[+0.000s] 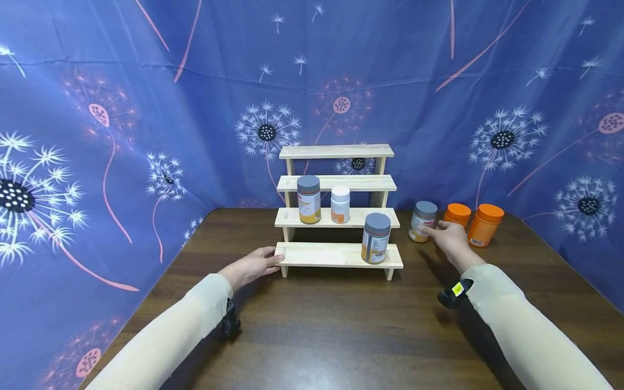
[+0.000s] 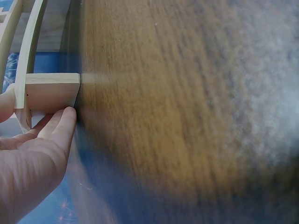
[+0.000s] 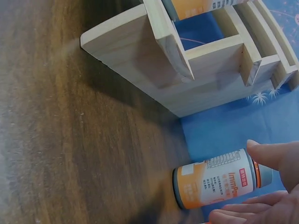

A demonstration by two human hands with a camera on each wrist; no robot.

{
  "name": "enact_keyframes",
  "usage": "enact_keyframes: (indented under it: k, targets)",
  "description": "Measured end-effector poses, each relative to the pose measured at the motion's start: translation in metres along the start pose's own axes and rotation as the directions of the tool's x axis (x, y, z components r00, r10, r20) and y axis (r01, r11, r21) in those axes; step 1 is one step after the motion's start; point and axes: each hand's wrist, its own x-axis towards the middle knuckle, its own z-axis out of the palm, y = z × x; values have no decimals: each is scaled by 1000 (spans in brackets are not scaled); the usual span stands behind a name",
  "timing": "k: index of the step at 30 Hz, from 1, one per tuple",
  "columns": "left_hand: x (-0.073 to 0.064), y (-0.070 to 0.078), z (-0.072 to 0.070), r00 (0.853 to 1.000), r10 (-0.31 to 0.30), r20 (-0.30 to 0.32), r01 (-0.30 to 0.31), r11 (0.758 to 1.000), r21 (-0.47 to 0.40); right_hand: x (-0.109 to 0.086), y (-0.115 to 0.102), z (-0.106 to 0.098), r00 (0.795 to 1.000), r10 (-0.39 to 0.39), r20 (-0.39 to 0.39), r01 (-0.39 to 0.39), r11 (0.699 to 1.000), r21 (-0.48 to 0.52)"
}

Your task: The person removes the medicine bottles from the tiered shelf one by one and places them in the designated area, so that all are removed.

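In the head view, my left hand [image 1: 253, 264] holds the left end of the stepped wooden shelf [image 1: 324, 254] at its lowest tier. The left wrist view shows fingertips [image 2: 69, 113] under that board and the thumb at its edge. At the shelf's right, my right hand [image 1: 452, 241] holds a grey-lidded supplement bottle [image 1: 423, 222] with an orange and white label. Seen from the right wrist, the thumb lies at one side of this bottle [image 3: 217, 182], near its shoulder, and the fingers along the other. The bottle stands upright by the table's back edge.
Another grey-lidded bottle [image 1: 376, 241] stands on the lowest tier's right. The second tier holds a grey-lidded bottle [image 1: 309, 203] and a small white-capped bottle [image 1: 340, 206]. Two orange bottles [image 1: 457, 213] [image 1: 484, 227] stand beside my right hand. A blue patterned cloth [image 1: 219, 108] hangs behind the table [image 1: 322, 325].
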Motion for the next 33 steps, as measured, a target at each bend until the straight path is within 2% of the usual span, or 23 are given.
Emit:
enact_keyframes:
  k: [6, 14, 25, 29, 33]
  targets:
    - [-1, 2, -1, 1000, -12, 4, 12, 1000, 1, -9, -1, -3, 999, -11, -42, 11, 1000, -4]
    - [0, 2, -1, 1000, -10, 0, 10, 1000, 7, -18, -7, -6, 996, -84, -41, 85, 996, 31]
    - [0, 0, 1, 1000, -21, 4, 21, 1000, 5, -22, -4, -9, 996, -86, -39, 88, 995, 48]
    - [0, 0, 0, 1000, -15, 9, 15, 1000, 7, -23, -9, -11, 995, -97, -27, 98, 993, 61]
    - [0, 2, -1, 1000, -21, -10, 21, 1000, 15, -26, -20, -12, 993, -116, -34, 118, 991, 60]
